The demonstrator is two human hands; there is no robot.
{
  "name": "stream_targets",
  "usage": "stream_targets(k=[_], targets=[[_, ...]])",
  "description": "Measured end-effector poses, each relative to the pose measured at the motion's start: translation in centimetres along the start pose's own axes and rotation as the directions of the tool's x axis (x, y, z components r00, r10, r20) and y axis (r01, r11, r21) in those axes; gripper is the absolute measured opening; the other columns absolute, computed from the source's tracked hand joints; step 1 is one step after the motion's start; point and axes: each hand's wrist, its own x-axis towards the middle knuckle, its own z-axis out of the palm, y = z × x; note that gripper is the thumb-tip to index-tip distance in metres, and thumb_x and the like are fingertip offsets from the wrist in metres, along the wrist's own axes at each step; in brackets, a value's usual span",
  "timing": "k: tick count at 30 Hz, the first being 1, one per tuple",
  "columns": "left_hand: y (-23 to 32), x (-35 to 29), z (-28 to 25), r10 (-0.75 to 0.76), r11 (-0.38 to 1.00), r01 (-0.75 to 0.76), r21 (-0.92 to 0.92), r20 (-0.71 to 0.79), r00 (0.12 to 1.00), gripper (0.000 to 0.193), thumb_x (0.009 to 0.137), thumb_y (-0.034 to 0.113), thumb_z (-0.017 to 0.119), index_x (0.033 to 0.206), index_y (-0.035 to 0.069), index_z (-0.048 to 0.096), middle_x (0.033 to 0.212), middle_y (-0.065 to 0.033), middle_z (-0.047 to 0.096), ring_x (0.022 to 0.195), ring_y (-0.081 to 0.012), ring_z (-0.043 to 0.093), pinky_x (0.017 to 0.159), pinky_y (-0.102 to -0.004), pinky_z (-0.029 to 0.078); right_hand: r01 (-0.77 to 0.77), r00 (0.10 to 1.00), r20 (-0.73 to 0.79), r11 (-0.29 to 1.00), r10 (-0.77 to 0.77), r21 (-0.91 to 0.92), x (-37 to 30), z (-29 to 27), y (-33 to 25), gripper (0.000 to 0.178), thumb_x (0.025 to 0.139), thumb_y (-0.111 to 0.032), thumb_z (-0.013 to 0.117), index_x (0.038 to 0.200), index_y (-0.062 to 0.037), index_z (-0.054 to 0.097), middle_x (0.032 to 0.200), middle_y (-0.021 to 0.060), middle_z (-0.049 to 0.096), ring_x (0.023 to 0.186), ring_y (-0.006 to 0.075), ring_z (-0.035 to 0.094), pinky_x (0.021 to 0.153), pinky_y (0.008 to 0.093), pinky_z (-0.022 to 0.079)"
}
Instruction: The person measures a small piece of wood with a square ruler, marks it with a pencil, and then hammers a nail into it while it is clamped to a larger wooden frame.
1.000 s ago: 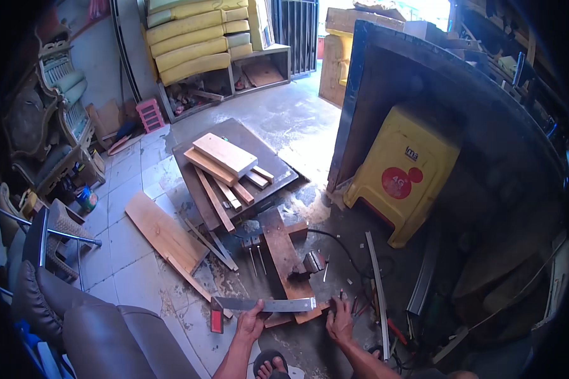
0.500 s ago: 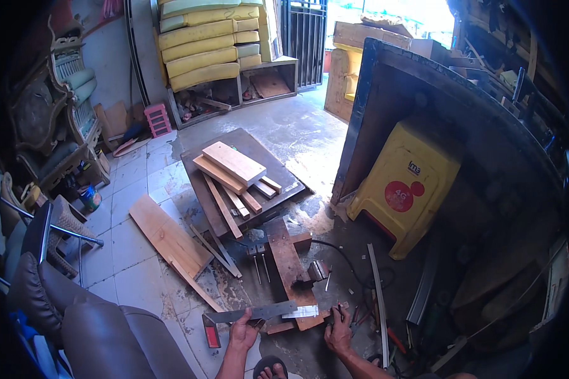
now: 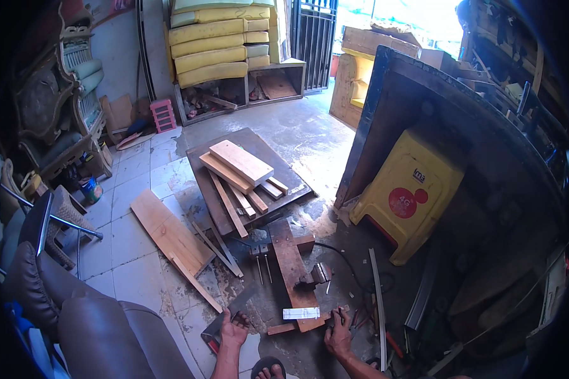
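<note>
My left hand point(image 3: 234, 330) is low and left of centre, palm turned up and fingers apart. A try square point(image 3: 214, 330) with a dark blade and a red-marked stock lies slanted behind it, close to the floor; its blade looks smeared. My right hand point(image 3: 339, 333) is closed at the near end of a worn wooden bench beam point(image 3: 292, 262), its fingertips pinched on something too small to name. A small white piece point(image 3: 301, 313) with dark lines lies across the beam's near end. Farther along the beam sits a metal clamp-like tool point(image 3: 320, 273).
Cut boards lie stacked point(image 3: 241, 162) on a low dark table point(image 3: 234, 142). A wide board point(image 3: 171, 227) rests on the left floor tiles. A brown padded seat point(image 3: 114, 335) stands near left. A yellow plastic stool point(image 3: 408, 196) leans inside a dark frame at right, near a metal strip point(image 3: 378, 303).
My left hand has opened and moved slightly left and down. The try square has left the white piece and swung down beside the beam. My right hand stays about where it was.
</note>
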Motion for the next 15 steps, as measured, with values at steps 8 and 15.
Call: stream_targets(k=[8, 15], targets=[[-1.4, -3.4, 3.4, -0.055, 0.973, 0.002, 0.232, 0.223, 0.973, 0.054, 0.095, 0.058, 0.066, 0.107, 0.006, 0.065, 0.091, -0.0059, 0.066, 0.082, -0.0215, 0.065, 0.075, -0.0380, 0.056, -0.007, 1.000, -0.006, 1.000, 0.007, -0.027, 0.0, 0.2, 0.0, 0.063, 0.083, 0.000, 0.060, 0.145, -0.0044, 0.046, 0.150, 0.0211, 0.036, 0.140, 0.0435, 0.044, 0.106, 0.0487, 0.050], [-5.9, -5.2, 8.2, 0.207, 0.430, -0.564, 0.705, 0.531, 0.822, 0.038, 0.098, 0.034, 0.070, 0.119, 0.002, 0.065, 0.101, -0.0063, 0.069, 0.090, -0.0154, 0.065, 0.081, -0.0303, 0.055, -0.029, 1.000, -0.005, 0.999, 0.029, -0.036, 0.1, 0.6, 0.2, 0.065, 0.082, 0.000, 0.060, 0.145, -0.0057, 0.046, 0.150, 0.0208, 0.036, 0.140, 0.0431, 0.044, 0.106, 0.0488, 0.051]])
